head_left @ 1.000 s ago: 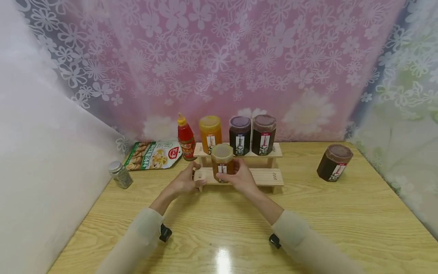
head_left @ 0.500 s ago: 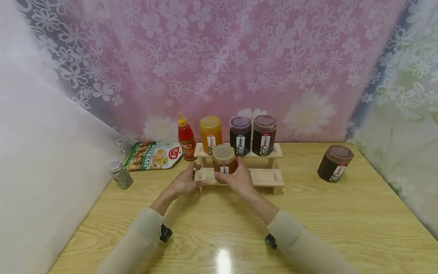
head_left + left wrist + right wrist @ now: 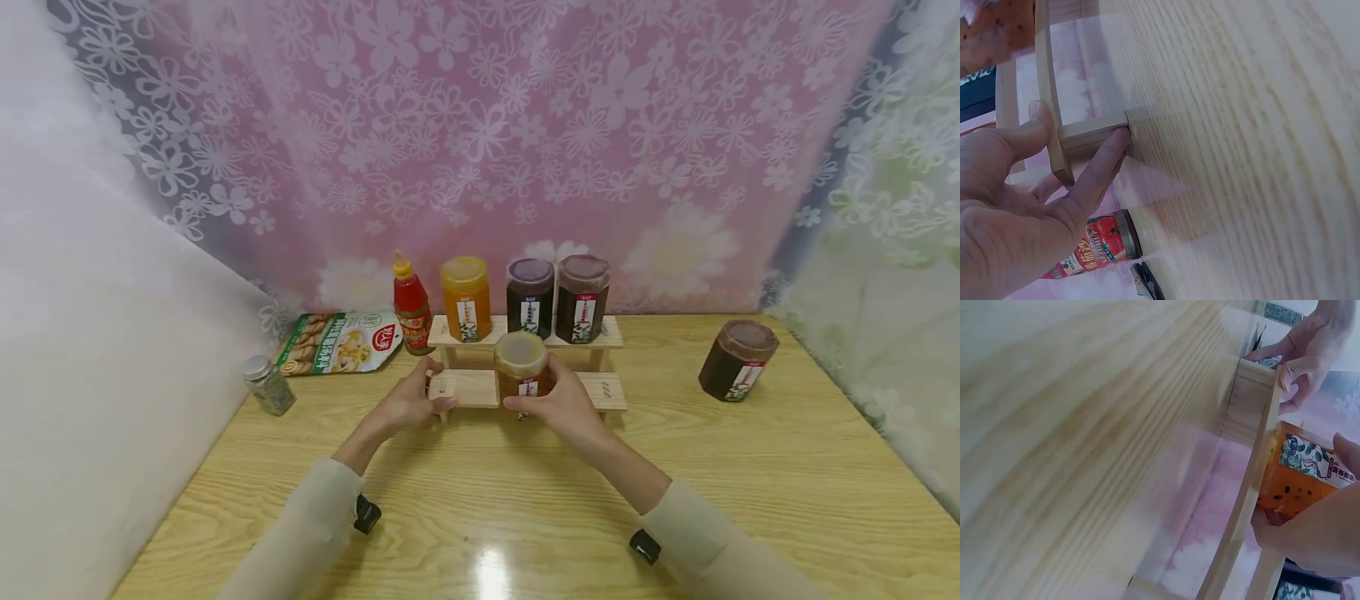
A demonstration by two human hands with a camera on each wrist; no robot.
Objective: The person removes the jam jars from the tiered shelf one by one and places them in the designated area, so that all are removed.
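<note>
My right hand (image 3: 570, 414) grips a hexagonal jar (image 3: 520, 357) of amber contents with a pale lid, thumb in front. The jar stands in front of the lower step of a wooden two-step rack (image 3: 468, 388), overlapping its front edge in the head view. The right wrist view shows dark specks in the orange jar (image 3: 1300, 487) close to the step; whether it touches the wood I cannot tell. My left hand (image 3: 411, 402) holds the rack's left end. In the left wrist view its thumb lies on the board and its fingers (image 3: 1100, 165) reach along the leg.
On the upper step stand a yellow-lidded orange jar (image 3: 467, 300) and two dark jars (image 3: 530, 296). Left of the rack are a red sauce bottle (image 3: 411, 304), a food pouch (image 3: 341, 343) and a small shaker jar (image 3: 267, 386). Another dark jar (image 3: 738, 361) stands far right.
The right hand has moved the amber jar rightward along the lower step and a little toward me. The left hand stays on the rack's left end.
</note>
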